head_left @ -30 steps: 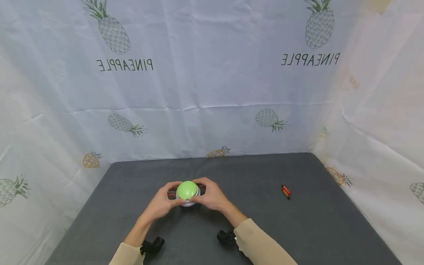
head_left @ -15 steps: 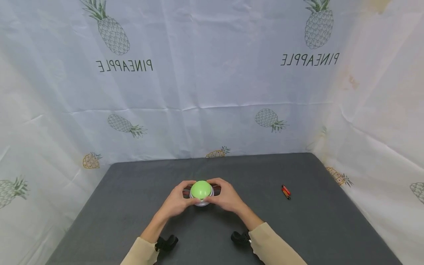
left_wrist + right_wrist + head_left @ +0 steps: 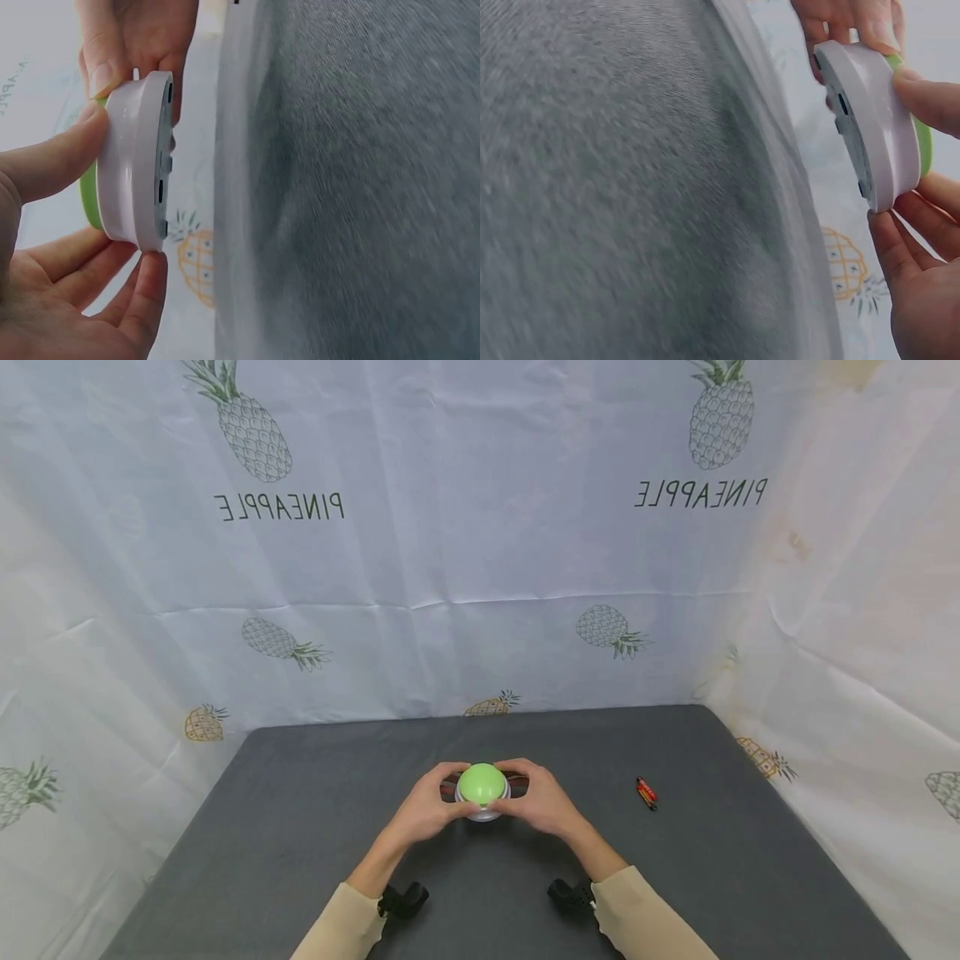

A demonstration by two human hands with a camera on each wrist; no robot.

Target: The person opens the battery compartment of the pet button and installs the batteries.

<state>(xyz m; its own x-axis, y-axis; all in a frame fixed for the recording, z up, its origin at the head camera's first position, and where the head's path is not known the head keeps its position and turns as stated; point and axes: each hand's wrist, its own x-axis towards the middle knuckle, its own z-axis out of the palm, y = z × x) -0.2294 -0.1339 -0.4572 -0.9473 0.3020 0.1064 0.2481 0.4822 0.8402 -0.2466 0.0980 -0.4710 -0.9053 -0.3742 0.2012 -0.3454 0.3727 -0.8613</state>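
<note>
A round white buzzer (image 3: 482, 787) with a green domed button is held up between both hands over the table. My left hand (image 3: 424, 807) pinches its left side, thumb near the front and fingers around behind. On the opposite side my right hand (image 3: 546, 802) grips it the same way, the two thumbs close together at the front. In the left wrist view, the white body of the buzzer (image 3: 129, 161) stands clear of the dark surface, with small dark feet and slots on its underside. The right wrist view shows that underside of the buzzer (image 3: 866, 124) too.
Two small red-and-black cylinders (image 3: 647, 794), apparently batteries, lie together on the right of the dark grey table (image 3: 300, 827). White cloth (image 3: 450, 560) printed with pineapples hangs behind and at both sides. Black cameras (image 3: 405, 902) sit on the wrists.
Both hands have carried the buzzer rightward across the table, to near the middle of the head view, keeping the same two-handed hold. The small cylinders have stayed put.
</note>
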